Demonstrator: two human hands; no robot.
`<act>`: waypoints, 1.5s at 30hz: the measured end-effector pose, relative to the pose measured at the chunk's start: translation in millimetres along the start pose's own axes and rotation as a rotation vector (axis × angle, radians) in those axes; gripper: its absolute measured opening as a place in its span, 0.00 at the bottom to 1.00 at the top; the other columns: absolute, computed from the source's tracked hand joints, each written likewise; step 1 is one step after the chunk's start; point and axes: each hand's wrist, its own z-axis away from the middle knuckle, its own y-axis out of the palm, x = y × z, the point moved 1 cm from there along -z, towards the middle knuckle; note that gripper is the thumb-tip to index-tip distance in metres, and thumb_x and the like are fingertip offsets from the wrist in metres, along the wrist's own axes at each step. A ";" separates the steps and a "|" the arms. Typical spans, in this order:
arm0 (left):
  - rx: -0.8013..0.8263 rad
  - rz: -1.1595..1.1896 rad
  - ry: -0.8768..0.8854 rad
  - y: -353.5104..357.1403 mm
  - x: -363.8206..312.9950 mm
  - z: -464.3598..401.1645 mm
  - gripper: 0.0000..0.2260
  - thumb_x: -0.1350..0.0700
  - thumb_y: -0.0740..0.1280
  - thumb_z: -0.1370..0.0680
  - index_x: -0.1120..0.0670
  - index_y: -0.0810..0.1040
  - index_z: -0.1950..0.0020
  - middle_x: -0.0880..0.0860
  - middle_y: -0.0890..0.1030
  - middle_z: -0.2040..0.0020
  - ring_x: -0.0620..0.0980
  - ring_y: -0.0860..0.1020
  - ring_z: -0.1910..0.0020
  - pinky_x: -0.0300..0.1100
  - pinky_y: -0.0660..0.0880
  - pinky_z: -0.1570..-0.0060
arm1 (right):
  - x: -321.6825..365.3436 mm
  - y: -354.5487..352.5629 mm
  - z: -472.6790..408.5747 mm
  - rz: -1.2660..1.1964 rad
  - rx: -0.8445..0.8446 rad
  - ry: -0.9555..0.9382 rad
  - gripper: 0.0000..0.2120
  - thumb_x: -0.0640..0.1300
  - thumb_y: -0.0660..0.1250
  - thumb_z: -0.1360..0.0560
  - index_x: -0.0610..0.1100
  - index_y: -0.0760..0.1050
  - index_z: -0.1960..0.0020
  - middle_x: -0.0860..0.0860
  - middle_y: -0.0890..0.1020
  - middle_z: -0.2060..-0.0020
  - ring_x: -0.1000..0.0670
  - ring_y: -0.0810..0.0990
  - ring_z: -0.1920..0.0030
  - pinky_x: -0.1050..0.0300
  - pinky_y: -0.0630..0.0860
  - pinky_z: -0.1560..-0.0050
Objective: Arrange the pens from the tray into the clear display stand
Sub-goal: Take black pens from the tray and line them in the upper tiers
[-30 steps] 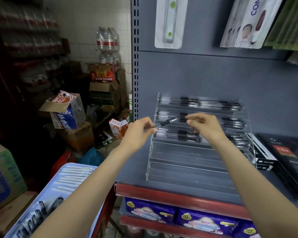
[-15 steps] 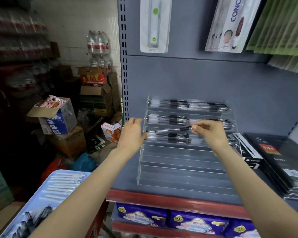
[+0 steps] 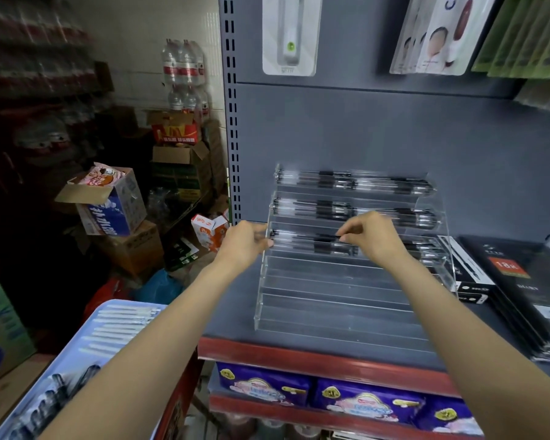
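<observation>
Currently right hand (image 3: 373,238) pinches black pen (image 3: 308,239) on display stand (image 3: 331,312) third tier; left hand (image 3: 243,246) fingers curled at stand's left edge, grip unclear.

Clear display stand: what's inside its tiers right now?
The clear display stand holds black pens in its top three tiers; the lower tiers show none. The right hand covers part of the third tier, so the count there is unclear.

- "18K" in pale figures on a red label (image 3: 507,266) of a black notebook (image 3: 527,281), right of the frame.
- "DIARY", faint, on the same cover below the label.
- Letters "CO" on a hanging packet (image 3: 438,36), upper right, cut off by the frame's top.
- Other printing is too blurred to read.
</observation>
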 end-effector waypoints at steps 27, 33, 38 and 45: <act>0.015 0.098 -0.064 -2.7 2.8 -0.9 0.20 0.57 0.68 0.24 0.57 0.73 0.33 0.56 0.77 0.36 0.50 0.77 0.41 0.40 0.68 0.38 | 13.7 4.1 -2.3 0.043 0.104 -0.095 0.09 0.34 0.66 0.26 0.43 0.83 0.51 0.49 0.82 0.57 0.54 0.77 0.57 0.65 0.70 0.53; -0.013 0.052 -0.057 -2.9 -4.4 3.7 0.18 0.58 0.66 0.23 0.57 0.73 0.32 0.57 0.80 0.40 0.51 0.77 0.40 0.36 0.66 0.41 | 22.0 6.9 -0.6 -0.004 0.132 -0.064 0.09 0.35 0.66 0.25 0.43 0.82 0.49 0.48 0.83 0.53 0.54 0.77 0.54 0.65 0.69 0.49; -0.112 0.025 -0.012 -8.3 -10.9 10.0 0.20 0.55 0.66 0.22 0.55 0.70 0.31 0.55 0.77 0.36 0.52 0.75 0.39 0.43 0.70 0.40 | 33.0 9.3 1.7 -0.042 0.091 -0.076 0.08 0.38 0.67 0.25 0.43 0.82 0.48 0.49 0.83 0.52 0.55 0.77 0.55 0.67 0.69 0.51; -0.214 0.084 0.130 -37.4 6.5 48.0 0.12 0.57 0.65 0.22 0.52 0.77 0.39 0.46 0.79 0.49 0.41 0.76 0.53 0.24 0.69 0.54 | 75.1 38.2 38.0 -0.284 -0.030 -0.123 0.08 0.37 0.67 0.26 0.46 0.82 0.50 0.57 0.81 0.59 0.57 0.78 0.59 0.75 0.70 0.58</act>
